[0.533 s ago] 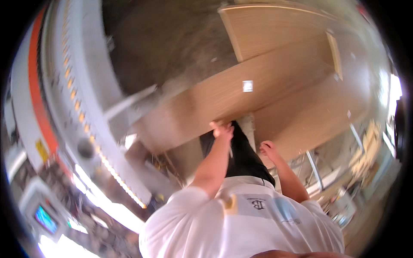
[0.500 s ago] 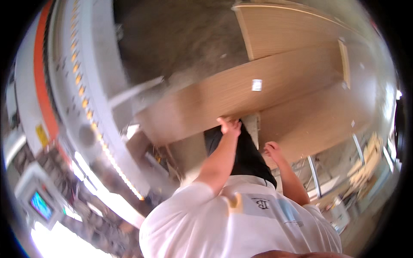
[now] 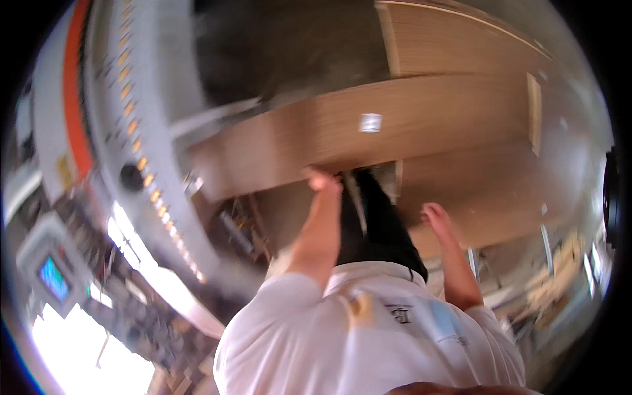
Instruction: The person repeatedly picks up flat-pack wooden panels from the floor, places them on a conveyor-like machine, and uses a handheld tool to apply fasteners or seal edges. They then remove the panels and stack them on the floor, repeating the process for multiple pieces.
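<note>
A long wood-grain panel [image 3: 316, 138] with a small white label [image 3: 370, 122] lies crosswise in front of me. Its left end reaches close to the machine. My left hand [image 3: 324, 180] is closed at the panel's near edge, gripping it; the fingers are blurred and partly hidden. Further right, my right hand [image 3: 434, 214] hangs beside another brown panel [image 3: 474, 184], fingers loosely bent and apart, with nothing in them.
A grey machine [image 3: 158, 85] with an orange band and a row of yellow pieces runs along the left. Near it stands a control screen [image 3: 54, 276]. Another panel [image 3: 454, 39] lies at the back right. Metal legs [image 3: 547, 250] and wood scraps [image 3: 559, 270] are at the right.
The labelled panel has slid left toward the machine, and my left hand has moved left with it. My right hand has shifted slightly right and up. The view has turned a little.
</note>
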Action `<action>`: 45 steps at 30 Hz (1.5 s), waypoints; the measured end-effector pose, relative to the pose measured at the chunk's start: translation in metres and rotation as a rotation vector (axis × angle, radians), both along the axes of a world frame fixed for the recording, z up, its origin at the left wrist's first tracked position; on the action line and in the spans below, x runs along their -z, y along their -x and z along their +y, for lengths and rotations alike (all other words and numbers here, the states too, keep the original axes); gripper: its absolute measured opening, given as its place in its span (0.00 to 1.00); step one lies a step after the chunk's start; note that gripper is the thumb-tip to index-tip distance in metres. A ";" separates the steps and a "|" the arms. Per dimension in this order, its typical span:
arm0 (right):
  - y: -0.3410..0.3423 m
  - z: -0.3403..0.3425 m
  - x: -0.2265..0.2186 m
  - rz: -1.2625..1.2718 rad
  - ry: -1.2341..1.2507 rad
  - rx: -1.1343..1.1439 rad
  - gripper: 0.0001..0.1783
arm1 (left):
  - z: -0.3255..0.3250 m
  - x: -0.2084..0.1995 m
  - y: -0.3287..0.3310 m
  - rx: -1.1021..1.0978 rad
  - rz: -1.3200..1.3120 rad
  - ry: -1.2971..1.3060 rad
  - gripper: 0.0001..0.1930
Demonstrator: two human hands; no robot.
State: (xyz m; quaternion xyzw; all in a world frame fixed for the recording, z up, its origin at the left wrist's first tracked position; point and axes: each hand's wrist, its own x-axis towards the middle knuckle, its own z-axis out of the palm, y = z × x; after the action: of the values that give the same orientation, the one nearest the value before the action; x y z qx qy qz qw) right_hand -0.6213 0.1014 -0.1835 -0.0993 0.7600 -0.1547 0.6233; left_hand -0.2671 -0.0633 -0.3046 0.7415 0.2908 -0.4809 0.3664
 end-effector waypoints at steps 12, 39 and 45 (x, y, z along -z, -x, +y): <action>0.111 -0.037 0.047 0.226 0.109 0.259 0.13 | 0.009 0.035 -0.158 0.070 0.021 -0.090 0.34; 0.308 -0.095 0.097 0.119 0.443 1.302 0.31 | -0.052 -0.140 0.193 1.882 0.165 0.435 0.20; 0.104 -0.027 0.035 -0.156 0.379 1.115 0.27 | -0.028 -0.158 0.320 1.553 0.474 0.483 0.29</action>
State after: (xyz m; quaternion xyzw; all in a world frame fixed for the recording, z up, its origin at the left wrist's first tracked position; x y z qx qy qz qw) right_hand -0.7249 0.0742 -0.2189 0.2172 0.6087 -0.5986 0.4733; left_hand -0.5874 -0.0914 -0.1469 0.5116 -0.3427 -0.7878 0.0099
